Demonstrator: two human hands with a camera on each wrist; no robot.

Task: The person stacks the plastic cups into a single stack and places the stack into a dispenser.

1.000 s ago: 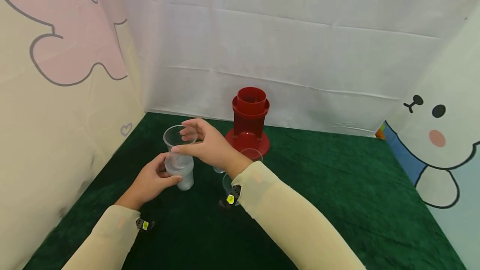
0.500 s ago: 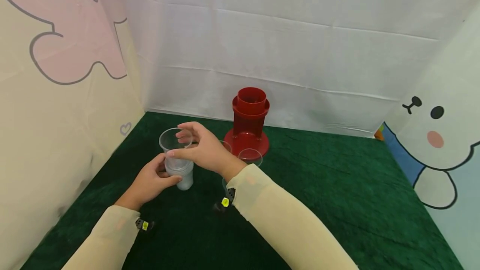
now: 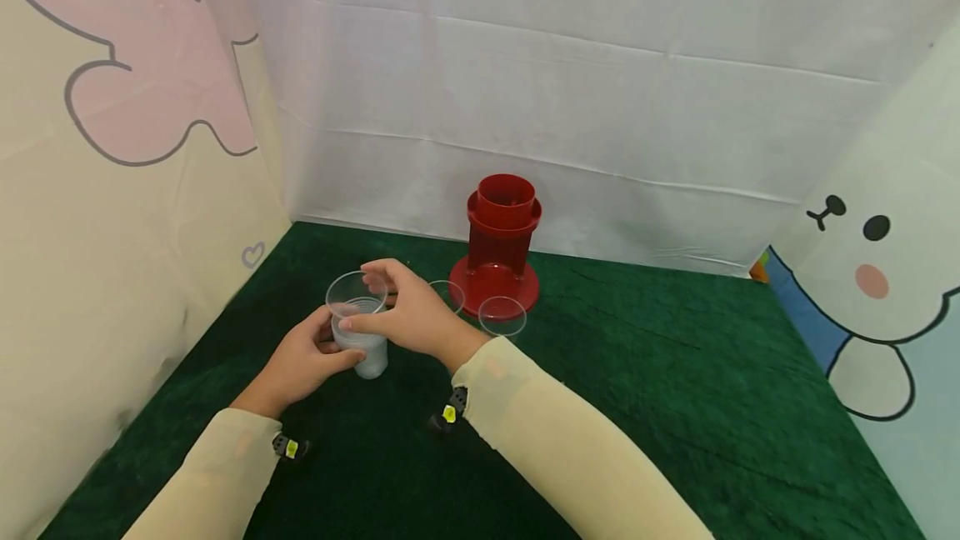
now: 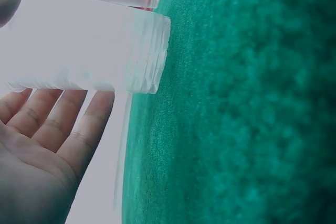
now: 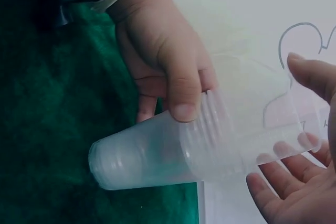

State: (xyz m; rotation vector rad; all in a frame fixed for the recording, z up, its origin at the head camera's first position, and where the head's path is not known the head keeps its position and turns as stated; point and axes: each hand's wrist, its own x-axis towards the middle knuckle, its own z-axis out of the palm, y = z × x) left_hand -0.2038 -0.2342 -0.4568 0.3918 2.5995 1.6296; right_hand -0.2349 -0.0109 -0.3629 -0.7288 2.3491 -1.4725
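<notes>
On the left of the green cloth, my left hand (image 3: 300, 365) grips a stack of nested translucent plastic cups (image 3: 372, 363), held upright. In the right wrist view its thumb presses the stack just below the layered rims. My right hand (image 3: 412, 319) holds a clear plastic cup (image 3: 351, 285) by its upper part, thumb in front and fingers behind. That cup sits most of the way down in the mouth of the stack, its rim standing above the others. The left wrist view shows the stack (image 4: 79, 45) lying across the left fingers, its base near the cloth.
A red cylindrical stand (image 3: 501, 248) with a round base rises at the back. Two clear cups stand in front of it, one cup (image 3: 503, 316) right of my right wrist, another cup (image 3: 450, 293) partly behind the hand. Printed fabric walls border the cloth (image 3: 637, 373).
My right hand has lowered the clear cup further into the stack. The left hand has stayed in place on the stack.
</notes>
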